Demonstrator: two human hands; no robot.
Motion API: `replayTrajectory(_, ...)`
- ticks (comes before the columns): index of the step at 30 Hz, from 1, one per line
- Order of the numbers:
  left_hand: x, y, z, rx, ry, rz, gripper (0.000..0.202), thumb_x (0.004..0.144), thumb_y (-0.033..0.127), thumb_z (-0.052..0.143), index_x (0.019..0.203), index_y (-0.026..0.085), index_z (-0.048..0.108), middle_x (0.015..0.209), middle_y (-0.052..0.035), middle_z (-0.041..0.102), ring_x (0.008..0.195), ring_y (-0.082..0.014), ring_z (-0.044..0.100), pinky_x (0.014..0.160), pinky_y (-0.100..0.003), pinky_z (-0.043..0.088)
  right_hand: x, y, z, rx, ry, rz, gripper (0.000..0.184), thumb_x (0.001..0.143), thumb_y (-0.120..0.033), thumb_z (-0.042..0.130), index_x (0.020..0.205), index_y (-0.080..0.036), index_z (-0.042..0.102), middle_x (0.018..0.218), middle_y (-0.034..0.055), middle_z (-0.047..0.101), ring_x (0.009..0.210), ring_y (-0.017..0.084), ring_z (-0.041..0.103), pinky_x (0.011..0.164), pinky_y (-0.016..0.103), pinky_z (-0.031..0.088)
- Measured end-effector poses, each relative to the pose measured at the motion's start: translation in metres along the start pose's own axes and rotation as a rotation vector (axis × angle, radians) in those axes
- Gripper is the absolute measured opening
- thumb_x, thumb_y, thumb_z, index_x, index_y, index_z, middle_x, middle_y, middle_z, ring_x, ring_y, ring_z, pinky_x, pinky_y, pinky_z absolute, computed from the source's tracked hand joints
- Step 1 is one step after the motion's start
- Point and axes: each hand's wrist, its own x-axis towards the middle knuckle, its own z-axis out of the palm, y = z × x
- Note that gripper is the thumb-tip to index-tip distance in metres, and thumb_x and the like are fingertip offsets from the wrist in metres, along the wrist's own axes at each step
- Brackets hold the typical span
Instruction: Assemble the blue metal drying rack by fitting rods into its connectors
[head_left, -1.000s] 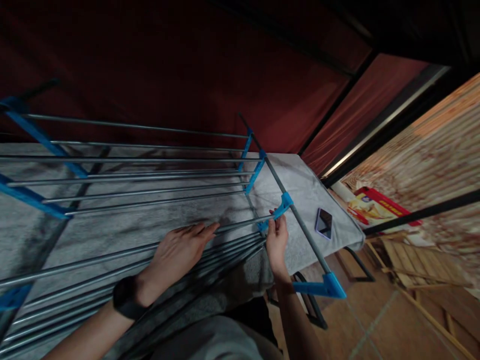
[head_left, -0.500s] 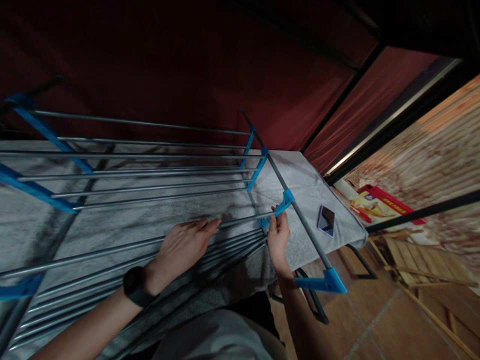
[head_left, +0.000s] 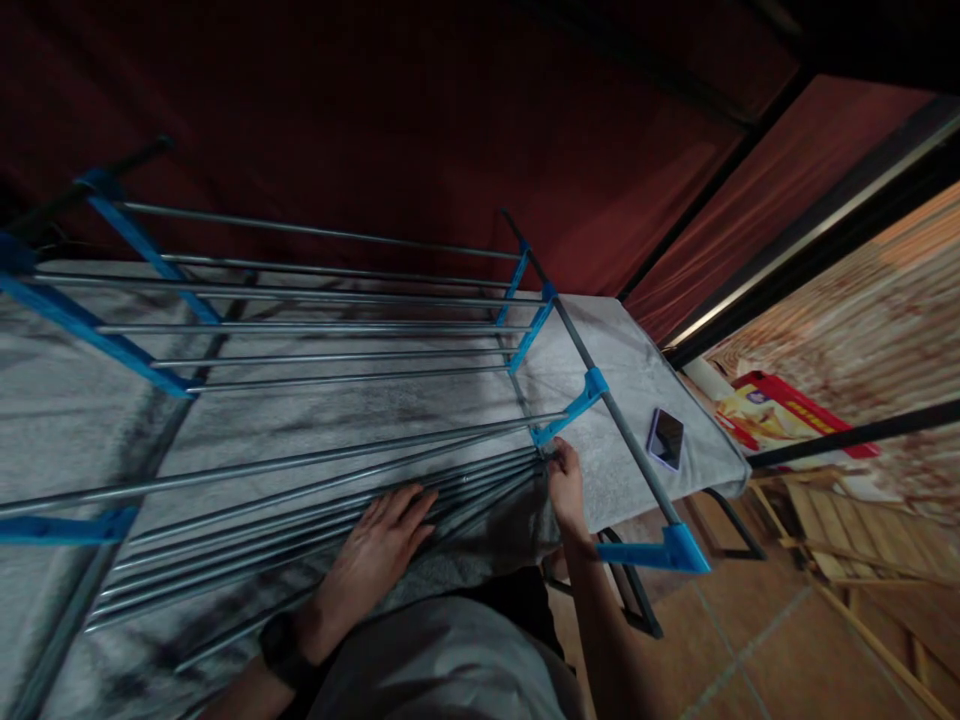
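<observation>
A rack of grey metal tubes and blue plastic brackets, like a clothes drying rack, stands in front of me. My left hand point(head_left: 386, 535) lies over a bundle of loose metal rods point(head_left: 300, 535), fingers stretched across them. At the right end of this bundle, my right hand point(head_left: 566, 485) has its fingers closed around a rod end, just below a blue bracket point(head_left: 570, 408). One upper rod point(head_left: 330, 455) runs from that bracket to the blue bracket point(head_left: 67, 528) at left. Farther back, several rods point(head_left: 360, 328) span between blue brackets on both sides.
A grey cloth-covered surface point(head_left: 600, 335) lies beneath the rack. A phone point(head_left: 665, 438) rests on it at right. Beyond its edge are a red and yellow box point(head_left: 787, 420) and a folded wooden chair point(head_left: 862, 525). A dark red curtain point(head_left: 337, 120) hangs behind.
My left hand has come off the upper rod and moved down onto the bundle. My right hand has moved down from the blue bracket to the bundle's rod ends. The view has shifted slightly.
</observation>
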Motion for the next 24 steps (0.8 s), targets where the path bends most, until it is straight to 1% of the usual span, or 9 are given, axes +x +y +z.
replayTrajectory(1, -0.007, -0.001, 0.009, -0.009, -0.010, -0.021, 0.039, 0.102, 0.030, 0.045, 0.136, 0.021, 0.063, 0.134, -0.0129, 0.065, 0.120, -0.0281, 0.063, 0.102, -0.047, 0.053, -0.003, 0.001, 0.000, -0.066, -0.029, -0.040, 0.053, 0.078, -0.021, 0.045, 0.129, -0.016, 0.058, 0.130, 0.0143, 0.059, 0.123, 0.026, 0.053, 0.110, 0.046, 0.041)
replayTrajectory(3, -0.016, -0.003, 0.018, -0.018, -0.022, -0.027, 0.040, 0.101, 0.031, 0.047, 0.137, 0.022, 0.062, 0.139, -0.0128, 0.062, 0.126, -0.0287, 0.060, 0.107, -0.048, 0.049, -0.007, -0.001, -0.001, -0.233, -0.065, -0.099, 0.055, 0.077, -0.015, 0.046, 0.130, -0.016, 0.059, 0.136, 0.0167, 0.055, 0.130, 0.028, 0.048, 0.112, 0.050, 0.039)
replayTrajectory(6, -0.017, -0.009, 0.017, -0.012, 0.001, -0.043, 0.045, 0.099, 0.034, 0.051, 0.142, 0.023, 0.058, 0.149, -0.0138, 0.053, 0.136, -0.0316, 0.051, 0.114, -0.053, 0.042, -0.009, -0.005, -0.001, -0.482, -0.083, -0.160, 0.055, 0.078, -0.010, 0.044, 0.131, -0.014, 0.059, 0.139, 0.0195, 0.053, 0.135, 0.034, 0.041, 0.112, 0.058, 0.034)
replayTrajectory(9, -0.009, -0.021, 0.014, -0.029, 0.002, -0.114, 0.047, 0.100, 0.034, 0.048, 0.144, 0.020, 0.056, 0.145, -0.0157, 0.056, 0.130, -0.0310, 0.055, 0.112, -0.052, 0.044, -0.009, -0.007, -0.002, -0.635, -0.119, -0.243, 0.049, 0.082, -0.008, 0.043, 0.127, -0.013, 0.061, 0.127, 0.0189, 0.058, 0.127, 0.034, 0.045, 0.109, 0.055, 0.036)
replayTrajectory(12, -0.001, -0.030, 0.015, -0.047, -0.047, -0.118, 0.045, 0.099, 0.027, 0.048, 0.142, 0.018, 0.057, 0.139, -0.0156, 0.061, 0.127, -0.0296, 0.057, 0.110, -0.050, 0.045, -0.010, -0.007, -0.004, -0.761, -0.148, -0.299, 0.045, 0.088, -0.007, 0.037, 0.124, -0.012, 0.063, 0.113, 0.0172, 0.061, 0.109, 0.030, 0.052, 0.104, 0.049, 0.039)
replayTrajectory(15, 0.002, -0.027, 0.015, -0.025, -0.066, -0.111, 0.045, 0.098, 0.022, 0.049, 0.142, 0.017, 0.055, 0.139, -0.0165, 0.059, 0.129, -0.0301, 0.054, 0.111, -0.049, 0.043, -0.010, -0.009, -0.010, -0.841, -0.193, -0.315, 0.045, 0.090, -0.006, 0.031, 0.119, -0.011, 0.065, 0.108, 0.0172, 0.062, 0.101, 0.030, 0.053, 0.100, 0.046, 0.041)
replayTrajectory(18, 0.002, -0.015, 0.007, 0.003, -0.101, -0.123, 0.044, 0.098, 0.021, 0.051, 0.142, 0.016, 0.055, 0.137, -0.0169, 0.059, 0.128, -0.0296, 0.054, 0.111, -0.049, 0.040, -0.013, -0.008, -0.020, -0.863, -0.271, -0.351, 0.041, 0.092, -0.010, 0.030, 0.111, -0.013, 0.067, 0.107, 0.0168, 0.063, 0.097, 0.030, 0.054, 0.095, 0.045, 0.043)
replayTrajectory(21, 0.003, -0.007, -0.002, -0.012, -0.168, -0.134, 0.045, 0.096, 0.025, 0.058, 0.140, 0.019, 0.055, 0.132, -0.0140, 0.060, 0.123, -0.0274, 0.055, 0.110, -0.047, 0.040, -0.018, -0.001, -0.028, -0.895, -0.285, -0.402, 0.037, 0.092, -0.014, 0.034, 0.107, -0.017, 0.068, 0.104, 0.0152, 0.064, 0.096, 0.030, 0.056, 0.099, 0.048, 0.041)
replayTrajectory(24, 0.002, -0.008, -0.007, -0.048, -0.198, -0.127, 0.051, 0.093, 0.031, 0.064, 0.142, 0.020, 0.053, 0.129, -0.0129, 0.060, 0.121, -0.0267, 0.055, 0.108, -0.044, 0.042, -0.026, 0.005, -0.028, -0.917, -0.320, -0.461, 0.032, 0.090, -0.017, 0.039, 0.105, -0.018, 0.068, 0.102, 0.0154, 0.065, 0.097, 0.031, 0.058, 0.098, 0.050, 0.041)
